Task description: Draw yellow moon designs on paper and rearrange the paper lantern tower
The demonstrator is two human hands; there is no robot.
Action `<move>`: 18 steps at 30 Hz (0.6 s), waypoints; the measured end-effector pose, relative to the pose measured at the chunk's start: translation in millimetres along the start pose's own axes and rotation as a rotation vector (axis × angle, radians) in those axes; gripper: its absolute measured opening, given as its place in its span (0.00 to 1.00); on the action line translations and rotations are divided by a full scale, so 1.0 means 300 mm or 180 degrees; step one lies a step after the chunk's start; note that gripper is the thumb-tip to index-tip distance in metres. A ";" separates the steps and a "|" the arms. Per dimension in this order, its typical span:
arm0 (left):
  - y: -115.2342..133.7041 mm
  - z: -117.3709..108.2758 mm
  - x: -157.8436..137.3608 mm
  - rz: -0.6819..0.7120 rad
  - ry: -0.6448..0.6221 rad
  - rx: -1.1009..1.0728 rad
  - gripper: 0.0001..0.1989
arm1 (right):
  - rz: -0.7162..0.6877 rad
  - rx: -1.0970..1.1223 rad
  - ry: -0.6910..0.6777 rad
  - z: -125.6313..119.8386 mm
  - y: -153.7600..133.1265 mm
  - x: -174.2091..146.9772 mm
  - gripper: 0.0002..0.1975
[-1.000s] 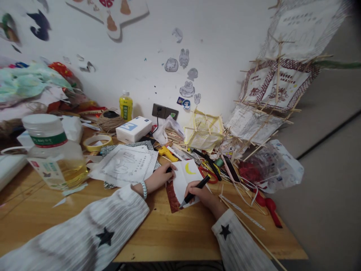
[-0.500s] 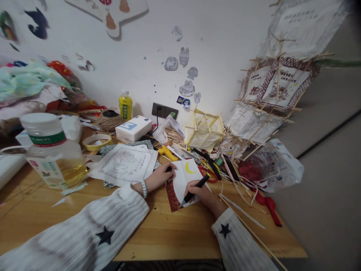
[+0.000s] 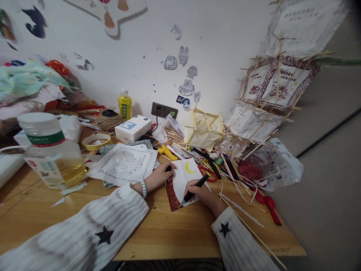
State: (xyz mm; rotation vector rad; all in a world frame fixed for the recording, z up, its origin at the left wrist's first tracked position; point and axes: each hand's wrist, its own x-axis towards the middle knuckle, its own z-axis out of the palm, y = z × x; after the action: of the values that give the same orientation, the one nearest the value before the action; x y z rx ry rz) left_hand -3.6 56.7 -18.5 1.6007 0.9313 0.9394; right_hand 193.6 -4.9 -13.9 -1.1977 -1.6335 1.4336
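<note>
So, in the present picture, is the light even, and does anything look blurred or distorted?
Head view: light is soft but uneven, the wall paler mid-picture and greyer at right; head view: faint shadow right of the yellow bottle; head view: the jar leans, probably lens distortion, and its label is blurred, while the marker in the right hand looks clearer.

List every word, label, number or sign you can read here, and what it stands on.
"M", apparently: blue mark on the white box.
Too blurred: labels on the yellow bottle and large jar.
Too blurred: writing on the drawn sheet and hanging paper panels.
None visible: paper by the black marker.
</note>
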 end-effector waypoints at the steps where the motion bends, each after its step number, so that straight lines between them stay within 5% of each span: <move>1: 0.000 0.000 0.000 0.0003 -0.0001 0.0007 0.12 | -0.0014 -0.0007 -0.0016 -0.001 0.001 0.000 0.10; 18: 0.004 0.000 0.000 -0.0018 -0.0038 0.0040 0.12 | -0.0049 -0.0044 -0.0053 -0.007 0.017 0.007 0.11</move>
State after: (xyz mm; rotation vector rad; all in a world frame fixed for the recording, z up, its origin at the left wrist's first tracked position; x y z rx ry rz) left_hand -3.3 56.6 -17.3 1.6119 0.9346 0.9209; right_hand 195.7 -2.2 -18.7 -1.1813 -1.6629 1.4283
